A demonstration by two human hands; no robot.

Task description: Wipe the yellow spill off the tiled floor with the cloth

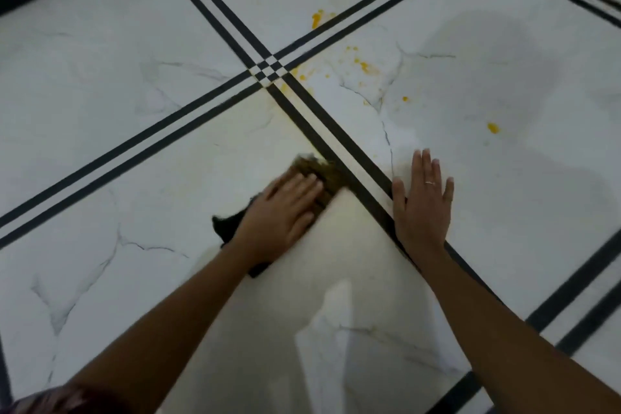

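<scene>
We press the left hand (282,208) flat on the dark cloth (319,175), fingers extended; right hand (420,202) flat and empty on the floor (100,77). Yellow spill (364,65) lies beyond the cloth.

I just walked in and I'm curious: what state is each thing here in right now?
cloth: dark, pressed flat on the floor, far end stained yellow-brown
left hand: flat on the cloth
right hand: fingers spread, palm down on bare tile
yellow spill: drops scattered beyond the hands, not yet wiped
tiled floor: faint yellowish smear near the cloth
</scene>
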